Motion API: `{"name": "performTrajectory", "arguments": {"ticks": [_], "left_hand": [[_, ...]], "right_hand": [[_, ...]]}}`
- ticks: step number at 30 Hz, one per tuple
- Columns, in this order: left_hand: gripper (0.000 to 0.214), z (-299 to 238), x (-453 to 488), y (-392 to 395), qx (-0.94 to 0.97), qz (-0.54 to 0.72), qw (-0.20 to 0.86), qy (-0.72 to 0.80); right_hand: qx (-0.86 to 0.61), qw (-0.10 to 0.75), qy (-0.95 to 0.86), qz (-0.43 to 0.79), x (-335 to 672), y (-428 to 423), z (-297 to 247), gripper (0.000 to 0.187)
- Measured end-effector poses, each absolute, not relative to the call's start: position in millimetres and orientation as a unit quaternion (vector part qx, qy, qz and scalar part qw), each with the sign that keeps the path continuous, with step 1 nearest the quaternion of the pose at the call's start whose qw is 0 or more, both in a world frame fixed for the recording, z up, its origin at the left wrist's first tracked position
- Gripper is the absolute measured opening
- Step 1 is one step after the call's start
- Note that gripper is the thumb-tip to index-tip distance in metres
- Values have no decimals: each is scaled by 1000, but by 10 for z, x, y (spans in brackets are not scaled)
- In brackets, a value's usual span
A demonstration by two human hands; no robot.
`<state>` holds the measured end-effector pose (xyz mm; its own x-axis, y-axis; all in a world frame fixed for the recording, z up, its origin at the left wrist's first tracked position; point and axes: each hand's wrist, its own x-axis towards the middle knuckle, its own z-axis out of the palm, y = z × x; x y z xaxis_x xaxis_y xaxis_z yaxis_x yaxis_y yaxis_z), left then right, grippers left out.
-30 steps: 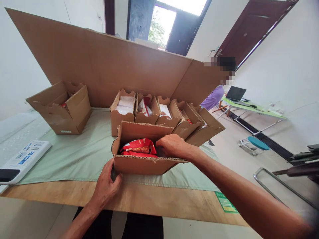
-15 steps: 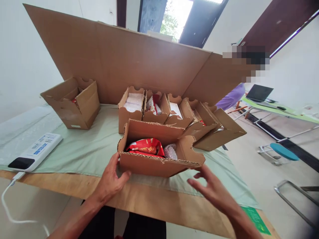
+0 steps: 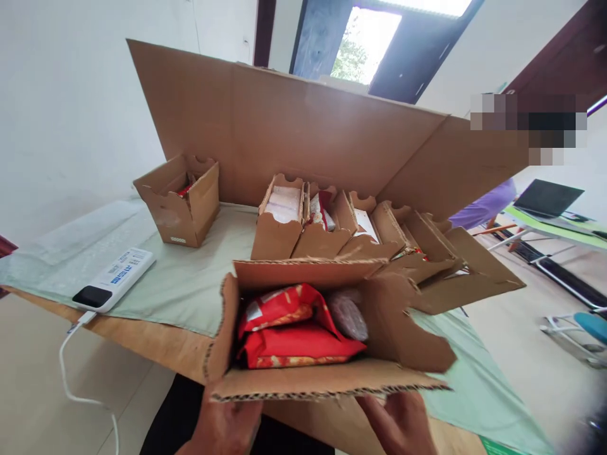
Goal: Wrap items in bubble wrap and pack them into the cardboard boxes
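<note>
Close in front of me, a narrow open-topped cardboard box [image 3: 327, 381] is tilted so its inside faces me. Red, glossy snack packets [image 3: 303, 344] lie in it beside a bubble-wrapped item [image 3: 349, 316]. My left hand [image 3: 227, 418] grips the box's near side at the lower left. At the lower right, my right hand [image 3: 401, 420] holds the same side. Cardboard hides most fingers of both hands.
Behind stand several similar cardboard boxes [image 3: 277, 235] in a row, some leaning right. Another box [image 3: 177, 218] is farther left. A white power bank [image 3: 116, 278] with a cable lies on the green cloth [image 3: 194, 303]. A tall cardboard panel [image 3: 294, 126] rises behind; a person's purple sleeve [image 3: 484, 202] shows right.
The box has come up and nearer to me, tipping its opening my way. Both hands have gone from its ends to beneath its near side. The view has shifted left.
</note>
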<state>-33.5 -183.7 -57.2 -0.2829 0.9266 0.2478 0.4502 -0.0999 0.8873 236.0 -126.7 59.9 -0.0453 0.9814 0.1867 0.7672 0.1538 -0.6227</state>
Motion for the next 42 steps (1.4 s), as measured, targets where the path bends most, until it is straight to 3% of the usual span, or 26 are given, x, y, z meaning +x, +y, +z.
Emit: {"name": "performTrajectory", "arguments": {"ticks": [4,8,14,16,19,23,26,31,35,42], "left_hand": [[33,-367,-909,-1769,464,519,206,688],[50,-38,-1349,-1629,390,604,131,682],[65,88,-1717,-985,420,640,230,601],[72,118,-1769,-701,401,632,230,622],[80,184,-1783,-445,365,621,220,658],[71,211,-1622,-696,378,601,251,659],[65,132,-1355,-1159,403,618,252,626],[75,-34,-1068,-1465,467,575,252,623],[40,7,-1229,-1127,367,596,250,669],[35,107,-1499,-300,401,596,209,664]], "right_hand": [[-518,302,-775,199,1514,-733,864,32],[-470,306,-800,215,1057,-762,713,61],[-473,276,-830,110,1027,-1498,-320,96],[-383,290,-871,97,974,-1594,-532,95],[-234,352,-902,89,958,-1511,-505,75],[-353,368,-847,150,1212,-1203,-158,51],[-433,351,-792,251,1324,-943,-23,56],[-418,328,-777,339,1036,-726,-58,57],[-353,334,-789,376,749,-659,-90,68],[-312,361,-757,446,541,-248,-228,78]]}}
